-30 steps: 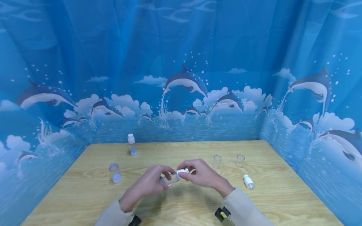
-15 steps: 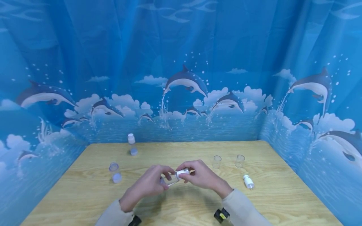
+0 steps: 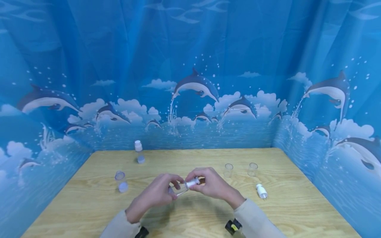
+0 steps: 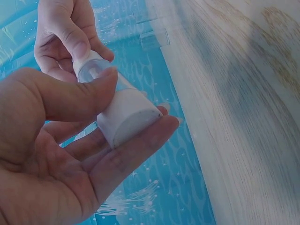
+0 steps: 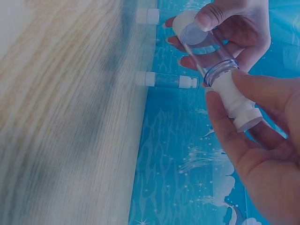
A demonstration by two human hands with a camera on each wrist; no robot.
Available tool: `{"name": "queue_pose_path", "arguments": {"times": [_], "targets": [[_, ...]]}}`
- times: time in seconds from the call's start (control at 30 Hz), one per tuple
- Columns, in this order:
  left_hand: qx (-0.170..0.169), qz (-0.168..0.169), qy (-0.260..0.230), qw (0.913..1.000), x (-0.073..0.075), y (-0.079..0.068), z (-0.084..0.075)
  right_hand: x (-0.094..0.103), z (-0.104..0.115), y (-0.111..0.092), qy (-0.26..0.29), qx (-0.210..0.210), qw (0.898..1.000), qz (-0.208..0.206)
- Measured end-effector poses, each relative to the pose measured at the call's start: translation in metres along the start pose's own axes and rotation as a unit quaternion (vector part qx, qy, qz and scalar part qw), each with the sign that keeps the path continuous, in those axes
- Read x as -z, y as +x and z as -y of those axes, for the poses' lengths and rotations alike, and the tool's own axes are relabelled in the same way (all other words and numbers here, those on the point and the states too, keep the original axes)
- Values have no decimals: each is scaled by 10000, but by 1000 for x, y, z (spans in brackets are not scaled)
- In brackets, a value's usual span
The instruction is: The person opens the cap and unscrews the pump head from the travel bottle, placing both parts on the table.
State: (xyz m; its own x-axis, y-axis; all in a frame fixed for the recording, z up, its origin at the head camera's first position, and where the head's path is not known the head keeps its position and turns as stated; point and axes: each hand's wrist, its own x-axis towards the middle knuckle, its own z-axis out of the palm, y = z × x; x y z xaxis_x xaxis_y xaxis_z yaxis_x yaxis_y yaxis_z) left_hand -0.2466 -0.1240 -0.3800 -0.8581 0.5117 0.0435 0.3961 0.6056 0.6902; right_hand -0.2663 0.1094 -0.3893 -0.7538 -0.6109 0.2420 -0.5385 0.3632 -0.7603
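Over the middle of the table, both hands hold one small clear pump bottle (image 5: 210, 55), tilted, with a white base (image 4: 129, 115). My left hand (image 3: 159, 190) grips it at the base end, thumb on one side and fingers underneath in the left wrist view. My right hand (image 3: 212, 182) pinches the white pump top (image 5: 230, 96) between thumb and fingers, right at the bottle's neck. The pump top lines up with the clear body, and its flared end sticks out past the right fingers.
At the left stand a clear bottle with a white top (image 3: 138, 150) and a topless clear bottle (image 3: 120, 181). On the right are two clear cylindrical covers (image 3: 228, 170) and a loose white pump top (image 3: 261, 191) lying on the wooden table (image 3: 190, 218). A dolphin-print curtain (image 3: 190, 99) surrounds the table.
The right fingers have shifted on the pump top toward the bottle's neck, so more of its outer end shows. The left hand and the bottle have stayed nearly in place.
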Motion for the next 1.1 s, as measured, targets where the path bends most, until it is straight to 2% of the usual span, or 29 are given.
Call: {"name": "queue_pose_path", "arguments": {"times": [0.5,1.1], "targets": [[-188,-134,90,9997,-1,-2,-1,-1,1,1,-89,355,9992,-139],[-150,-76,97,9998,-2,-1,0,0,0,0,-107,145,9998,-90]]}}
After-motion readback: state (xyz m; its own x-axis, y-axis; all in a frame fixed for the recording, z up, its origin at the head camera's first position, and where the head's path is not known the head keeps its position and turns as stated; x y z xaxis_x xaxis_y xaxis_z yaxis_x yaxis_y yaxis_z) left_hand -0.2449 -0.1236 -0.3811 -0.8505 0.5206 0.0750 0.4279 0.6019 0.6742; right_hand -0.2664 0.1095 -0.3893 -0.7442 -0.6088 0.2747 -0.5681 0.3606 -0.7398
